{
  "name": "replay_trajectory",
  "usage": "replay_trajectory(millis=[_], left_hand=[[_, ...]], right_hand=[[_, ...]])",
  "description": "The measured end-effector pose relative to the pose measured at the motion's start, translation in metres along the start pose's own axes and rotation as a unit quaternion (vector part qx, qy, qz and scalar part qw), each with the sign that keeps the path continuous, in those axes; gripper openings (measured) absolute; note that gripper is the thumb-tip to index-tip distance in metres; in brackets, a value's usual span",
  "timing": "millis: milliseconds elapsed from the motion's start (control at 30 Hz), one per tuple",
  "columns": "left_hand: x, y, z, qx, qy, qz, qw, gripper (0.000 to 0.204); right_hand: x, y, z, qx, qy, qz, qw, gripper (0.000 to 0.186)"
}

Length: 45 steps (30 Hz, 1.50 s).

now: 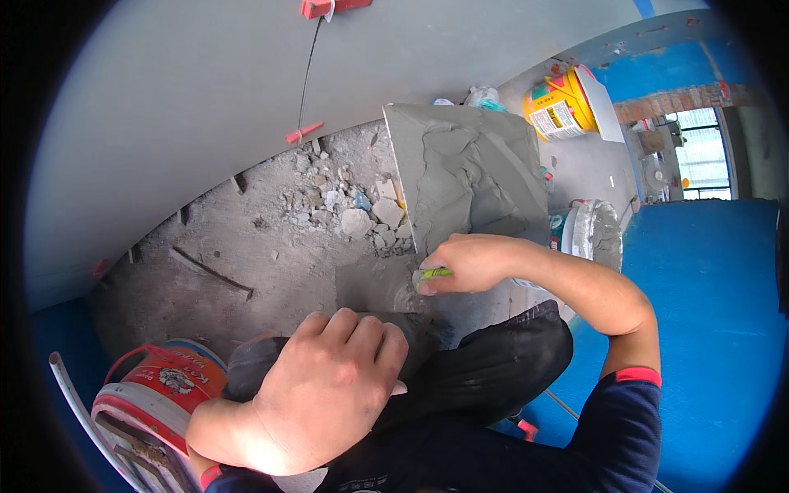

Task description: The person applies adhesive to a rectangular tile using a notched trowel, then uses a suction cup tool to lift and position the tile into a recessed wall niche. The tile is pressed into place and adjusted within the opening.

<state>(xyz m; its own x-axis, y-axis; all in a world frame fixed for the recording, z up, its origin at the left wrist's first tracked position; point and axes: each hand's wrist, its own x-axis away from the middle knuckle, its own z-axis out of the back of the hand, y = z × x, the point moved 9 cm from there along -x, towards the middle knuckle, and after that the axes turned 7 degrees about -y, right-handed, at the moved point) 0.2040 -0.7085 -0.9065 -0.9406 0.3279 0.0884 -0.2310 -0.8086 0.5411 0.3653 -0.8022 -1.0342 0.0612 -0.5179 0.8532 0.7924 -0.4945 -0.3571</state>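
Observation:
My right hand (464,264) is closed round the green handle (436,272) of a trowel, whose grey, mortar-smeared blade (368,283) is low over the floor, near the lower edge of a large board (460,181) spread with rough wet grey mortar. My left hand (325,390) is in the lower middle, above my dark-clad legs (485,370), fingers curled and closed; what they grip, if anything, is hidden beneath them.
A pale wall (189,82) curves along the back, with rubble (353,220) at its foot and two red clips on a wire. A red bucket (177,382) stands lower left; a yellow bucket (567,107) and a mortar-crusted bucket (600,234) stand right, beside a blue surface (699,329).

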Motion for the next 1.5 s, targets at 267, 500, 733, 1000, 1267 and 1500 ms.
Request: replay_trajectory(millis=[267, 500, 733, 1000, 1267, 1500], left_hand=[[0.001, -0.002, 0.001, -0.022, 0.018, 0.014, 0.999, 0.047], [-0.002, 0.005, 0.001, -0.020, 0.010, 0.028, 0.999, 0.047], [0.001, 0.017, 0.002, -0.003, -0.020, 0.044, 0.999, 0.051], [-0.003, 0.008, 0.002, -0.012, 0.009, 0.064, 0.998, 0.053], [-0.029, 0.008, 0.005, -0.021, 0.010, 0.077, 0.997, 0.054], [-0.078, 0.002, -0.007, -0.007, 0.009, 0.054, 0.998, 0.049]], right_hand=[[0.104, 0.005, 0.068, 0.030, 0.178, -0.084, 0.980, 0.046], [0.055, 0.014, -0.003, 0.039, 0.086, -0.029, 0.995, 0.049], [-0.021, -0.018, -0.051, 0.006, 0.007, 0.031, 0.999, 0.050], [0.143, 0.056, 0.023, -0.375, 0.250, 0.016, 0.892, 0.038], [0.427, 0.167, -0.039, -0.068, 0.575, -0.410, 0.705, 0.027], [0.376, 0.344, -0.210, 0.021, 0.177, -0.644, 0.744, 0.025]])
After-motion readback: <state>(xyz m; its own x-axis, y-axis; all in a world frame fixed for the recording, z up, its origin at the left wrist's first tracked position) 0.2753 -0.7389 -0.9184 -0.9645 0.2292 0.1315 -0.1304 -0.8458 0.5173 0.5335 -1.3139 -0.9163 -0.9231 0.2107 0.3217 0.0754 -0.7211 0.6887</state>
